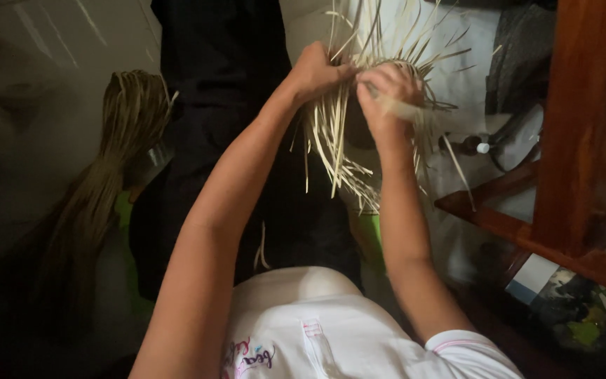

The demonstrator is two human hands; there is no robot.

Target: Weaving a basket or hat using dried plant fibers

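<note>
Straw bundle (99, 175) leaning at far left, long dull strands hanging loose, well apart from both hands; dark cloth (226, 105) spreading beside it down the middle; left hand (317, 70) pinching closed on pale strips at the upper edge of the woven piece (359, 133), thumb and fingers pressed together over them; right hand (389, 98) working just beside it, fingers curling shut around another flat strip, the two hands nearly touching above the weave; woven piece sitting high in the middle of the view, in front of the body, with loose ends fanning up and dangling down around both wrists; looking light and springy, the strips thin, stiff enough to stand out on their own yet likely to crease or split if bent sharply; probably best taken near the woven core, where strips are bound, rather than by the free tips; small bottle (477, 146) lying beyond the right wrist; wooden frame (569, 140) rising at far right.
</note>
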